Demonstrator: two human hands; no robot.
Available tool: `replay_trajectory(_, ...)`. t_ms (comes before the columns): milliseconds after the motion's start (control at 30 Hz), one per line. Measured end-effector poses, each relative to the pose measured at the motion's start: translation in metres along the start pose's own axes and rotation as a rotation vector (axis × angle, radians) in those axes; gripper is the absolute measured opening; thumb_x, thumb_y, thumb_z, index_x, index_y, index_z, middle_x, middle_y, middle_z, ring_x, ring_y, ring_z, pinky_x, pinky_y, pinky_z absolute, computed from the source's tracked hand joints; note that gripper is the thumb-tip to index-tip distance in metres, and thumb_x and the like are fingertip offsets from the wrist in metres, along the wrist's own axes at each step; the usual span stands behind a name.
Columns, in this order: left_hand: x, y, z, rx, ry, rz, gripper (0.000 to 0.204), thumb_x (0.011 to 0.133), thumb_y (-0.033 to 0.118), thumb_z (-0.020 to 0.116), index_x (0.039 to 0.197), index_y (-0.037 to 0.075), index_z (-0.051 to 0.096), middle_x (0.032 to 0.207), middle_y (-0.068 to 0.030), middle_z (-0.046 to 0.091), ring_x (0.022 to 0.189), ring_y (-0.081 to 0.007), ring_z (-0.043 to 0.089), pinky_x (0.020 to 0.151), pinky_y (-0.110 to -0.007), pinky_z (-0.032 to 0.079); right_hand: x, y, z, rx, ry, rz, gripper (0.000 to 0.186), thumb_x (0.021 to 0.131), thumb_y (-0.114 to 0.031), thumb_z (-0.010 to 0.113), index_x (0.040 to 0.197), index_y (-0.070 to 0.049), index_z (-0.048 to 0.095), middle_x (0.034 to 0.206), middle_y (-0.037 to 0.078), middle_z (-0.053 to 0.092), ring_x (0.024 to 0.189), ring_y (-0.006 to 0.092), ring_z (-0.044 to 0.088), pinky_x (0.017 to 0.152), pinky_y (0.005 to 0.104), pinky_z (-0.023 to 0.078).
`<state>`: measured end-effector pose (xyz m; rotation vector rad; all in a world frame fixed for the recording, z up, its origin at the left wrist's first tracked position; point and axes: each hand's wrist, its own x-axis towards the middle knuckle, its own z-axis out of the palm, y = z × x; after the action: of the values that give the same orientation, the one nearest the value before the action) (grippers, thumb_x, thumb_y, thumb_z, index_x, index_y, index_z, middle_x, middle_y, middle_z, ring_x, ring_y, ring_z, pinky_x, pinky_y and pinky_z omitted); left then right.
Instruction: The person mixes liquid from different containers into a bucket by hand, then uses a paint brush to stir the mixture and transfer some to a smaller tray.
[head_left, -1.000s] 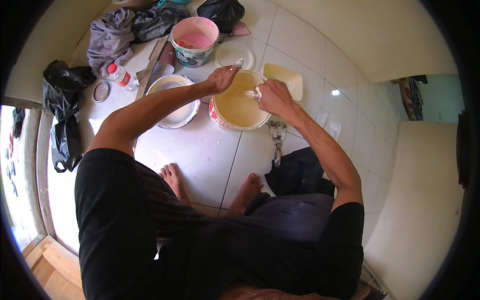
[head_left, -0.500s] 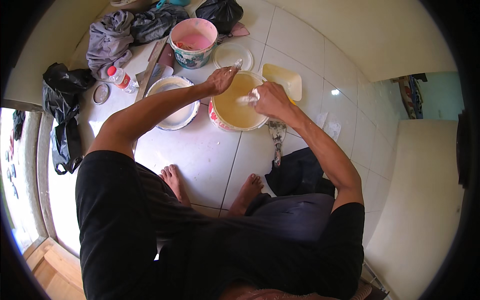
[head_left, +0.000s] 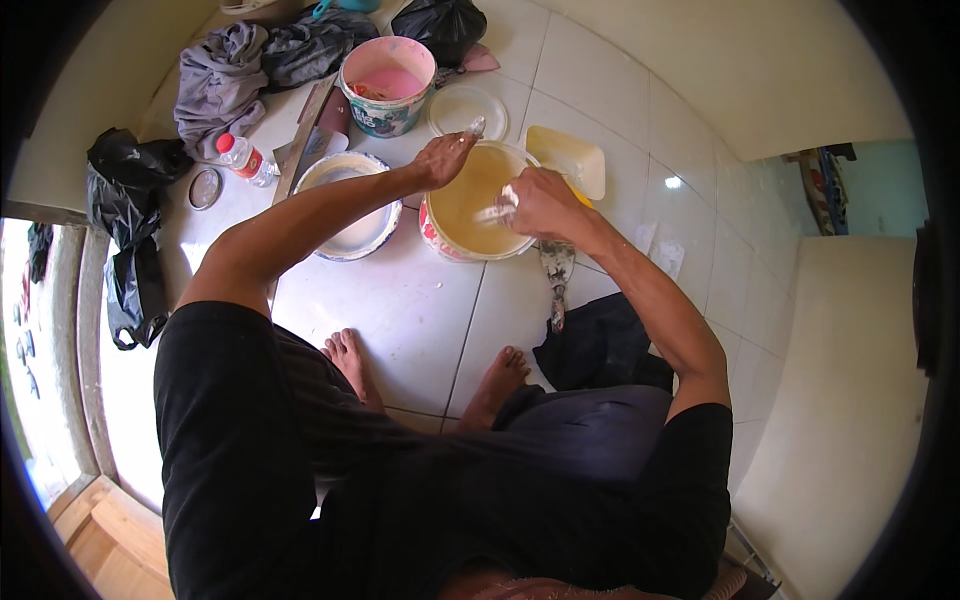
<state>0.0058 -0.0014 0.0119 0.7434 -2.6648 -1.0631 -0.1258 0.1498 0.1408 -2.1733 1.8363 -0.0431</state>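
My right hand (head_left: 540, 200) is closed on a white-smeared tool with a yellow handle (head_left: 580, 193), held over the wide bucket (head_left: 460, 240) of yellowish liquid. My left hand (head_left: 445, 158) is at that bucket's upper left rim, fingers bent beside something white and crusted that I cannot make out. A basin of whitish liquid (head_left: 350, 225) lies under and beside my left forearm. A paint-crusted scraper (head_left: 556, 275) rests on the tiles just below the bucket, and a cream rectangular tray (head_left: 580, 150) lies at its upper right.
A pink-lined bucket (head_left: 390, 75), pale lid (head_left: 465, 105), red-capped bottle (head_left: 250, 160), small round lid (head_left: 204, 188), bundled cloths (head_left: 215, 90) and black bags (head_left: 130, 180) surround the tiled floor (head_left: 380, 300). Dark cloth (head_left: 595, 340) lies by my right foot. Walls rise right.
My right hand has twisted, bringing the tool's white end lower and leftward over the yellowish liquid; some yellow handle now shows. My left hand is nearly unchanged.
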Motion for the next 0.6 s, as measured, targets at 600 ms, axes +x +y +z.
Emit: replay_trajectory(600,0.003,-0.004,-0.001,0.076,-0.016,0.046,0.042,0.098,0.019,0.021,0.129,0.000,0.041,0.125,-0.0270,0.052,0.116,-0.0394,0.052,0.100,-0.045,0.041,-0.003,0.000,0.000,0.033,0.019,0.006,0.016,0.065,-0.012,0.064,0.072,0.001,0.068,0.067,0.022,0.063,0.069,0.0369,0.064,0.069,0.0445,0.051)
